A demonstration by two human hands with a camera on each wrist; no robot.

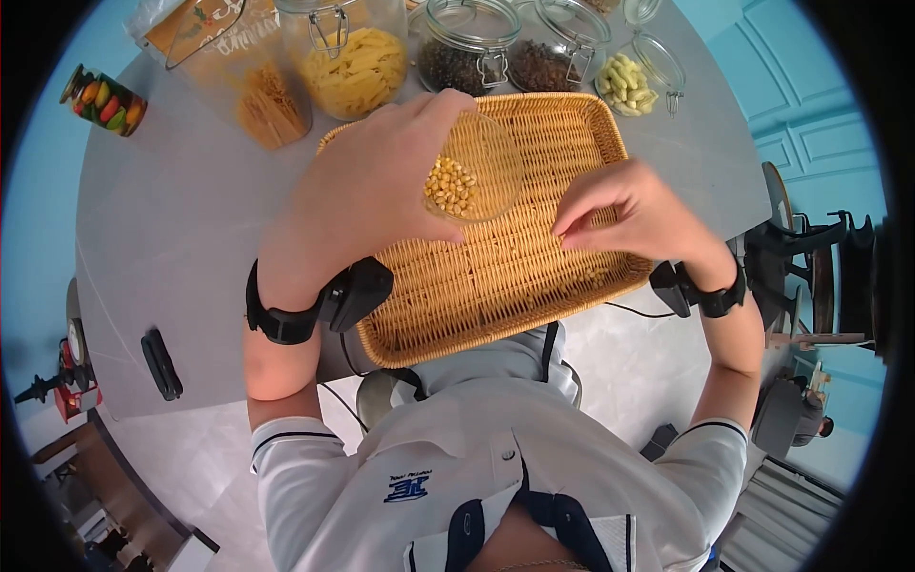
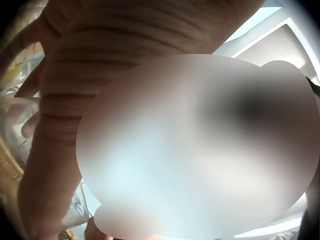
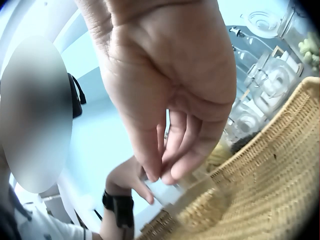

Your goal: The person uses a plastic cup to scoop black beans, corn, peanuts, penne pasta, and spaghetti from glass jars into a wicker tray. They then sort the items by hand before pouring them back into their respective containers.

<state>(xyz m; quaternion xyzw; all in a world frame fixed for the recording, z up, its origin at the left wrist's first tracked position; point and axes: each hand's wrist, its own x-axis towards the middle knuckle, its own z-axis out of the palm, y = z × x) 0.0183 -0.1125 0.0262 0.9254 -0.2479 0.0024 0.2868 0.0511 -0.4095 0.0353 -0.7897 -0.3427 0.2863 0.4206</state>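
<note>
My left hand (image 1: 381, 172) grips a clear round container (image 1: 498, 157) over the left part of a wicker basket (image 1: 477, 334). Yellow corn kernels (image 1: 451, 187) lie inside it, gathered toward its lower left. To the right of the container, my right hand (image 1: 634, 214) hovers over the basket, fingers curled and thumb tip close to the fingertips. The right wrist view shows those fingertips (image 3: 171, 177) near the container of corn, with nothing visible between them. A few small yellowish bits (image 1: 598, 274) show on the basket's weave near its right end.
Behind the basket stand glass jars: pasta tubes (image 1: 353, 71), dark peppercorn-like grains (image 1: 457, 67), brown dried pieces (image 1: 545, 67) and pale green pieces (image 1: 626, 86). A jar of colourful pieces (image 1: 107, 103) sits far left; a black case (image 1: 161, 364) lies near the table's left edge.
</note>
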